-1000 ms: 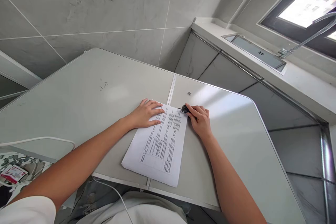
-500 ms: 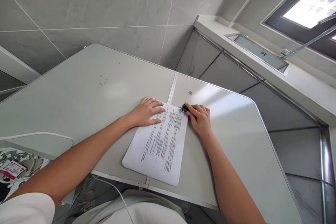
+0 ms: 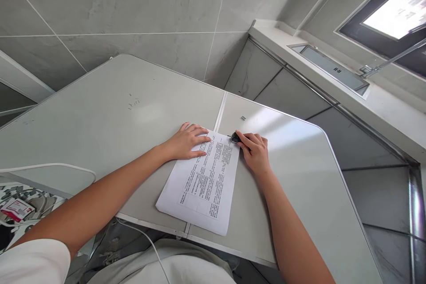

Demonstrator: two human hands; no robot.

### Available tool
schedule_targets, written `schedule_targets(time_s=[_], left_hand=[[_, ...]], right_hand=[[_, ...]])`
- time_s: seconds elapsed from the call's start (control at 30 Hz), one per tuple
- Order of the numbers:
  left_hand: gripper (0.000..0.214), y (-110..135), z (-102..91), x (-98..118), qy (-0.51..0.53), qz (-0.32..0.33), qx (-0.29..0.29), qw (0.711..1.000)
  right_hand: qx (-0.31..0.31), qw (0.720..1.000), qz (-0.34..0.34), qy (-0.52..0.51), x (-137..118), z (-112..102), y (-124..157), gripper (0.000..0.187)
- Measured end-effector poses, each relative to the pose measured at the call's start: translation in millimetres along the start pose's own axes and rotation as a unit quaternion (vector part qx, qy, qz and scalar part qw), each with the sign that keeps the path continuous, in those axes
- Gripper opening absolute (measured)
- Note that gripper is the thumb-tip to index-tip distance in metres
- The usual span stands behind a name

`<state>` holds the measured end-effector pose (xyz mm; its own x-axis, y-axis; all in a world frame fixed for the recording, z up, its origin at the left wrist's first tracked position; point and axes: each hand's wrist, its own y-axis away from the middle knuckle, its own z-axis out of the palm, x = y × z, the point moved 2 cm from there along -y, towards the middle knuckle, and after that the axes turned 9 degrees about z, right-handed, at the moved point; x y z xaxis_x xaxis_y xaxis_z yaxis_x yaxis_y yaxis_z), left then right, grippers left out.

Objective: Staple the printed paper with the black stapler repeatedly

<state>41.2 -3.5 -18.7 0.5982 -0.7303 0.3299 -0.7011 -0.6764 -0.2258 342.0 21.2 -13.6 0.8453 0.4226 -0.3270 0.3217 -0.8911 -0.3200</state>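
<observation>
A printed sheet of paper (image 3: pixel 203 184) lies on the pale grey table (image 3: pixel 116 111). My left hand (image 3: pixel 187 143) rests flat on the sheet's upper left corner, fingers stretched out. My right hand (image 3: pixel 256 153) is closed around a small black stapler (image 3: pixel 234 137) at the sheet's upper right corner. Most of the stapler is hidden under my fingers.
A small strip of staples (image 3: pixel 243 118) lies on the table beyond the stapler. A white cable (image 3: pixel 49 167) runs along the table's left edge. A counter with a sink (image 3: pixel 333 69) and a tap stands at the right, under a window. The floor is tiled.
</observation>
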Motion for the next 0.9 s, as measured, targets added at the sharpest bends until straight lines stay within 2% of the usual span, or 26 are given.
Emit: schedule_targets(time_s=[0.43, 0.67, 0.9], left_hand=[[0.047, 0.4, 3.1, -0.3, 0.010, 0.009, 0.016, 1.000], [0.048, 0.5, 4.9, -1.5, 0.006, 0.009, 0.009, 1.000], [0.048, -0.5, 4.6, -3.2, 0.013, 0.003, 0.009, 1.000]], right_hand=[[-0.019, 1.000, 0.012, -0.007, -2.9, -2.4, -1.1, 0.041], [-0.053, 0.997, 0.060, -0.010, -8.3, -5.3, -3.3, 0.039], [-0.050, 0.995, 0.080, 0.045, -18.4, 0.6, -3.5, 0.041]])
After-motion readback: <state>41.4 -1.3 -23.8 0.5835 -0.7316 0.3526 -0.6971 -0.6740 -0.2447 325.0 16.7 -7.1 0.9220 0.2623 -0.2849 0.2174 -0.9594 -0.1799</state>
